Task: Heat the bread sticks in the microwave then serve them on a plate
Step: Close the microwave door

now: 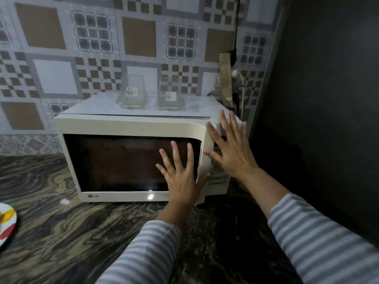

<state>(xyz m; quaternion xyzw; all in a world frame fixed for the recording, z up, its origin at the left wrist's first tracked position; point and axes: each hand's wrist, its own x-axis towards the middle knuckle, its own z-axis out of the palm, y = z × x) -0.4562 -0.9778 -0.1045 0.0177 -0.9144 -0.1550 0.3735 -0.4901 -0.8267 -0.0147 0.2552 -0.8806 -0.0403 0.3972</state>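
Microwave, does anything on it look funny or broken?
Nothing looks broken or spilled. The microwave sits square with its door shut, two clear glass containers stand upright on top, and both hands are just spread open in front.

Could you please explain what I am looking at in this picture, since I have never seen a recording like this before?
There is no machine here: a person wears a wide-angle camera on the head, so the single picture looks forward and down over their own arms in striped sleeves. The left hand is spread open in front of the dark door window of a cream microwave, whose door looks closed. The right hand is spread open in front of its control panel. Neither hand holds anything. The microwave stands on a dark swirled countertop. Two clear containers sit on top of it. At the far left edge, part of a white plate with coloured markings shows. No bread sticks are visible, and the window is too dark to see inside.
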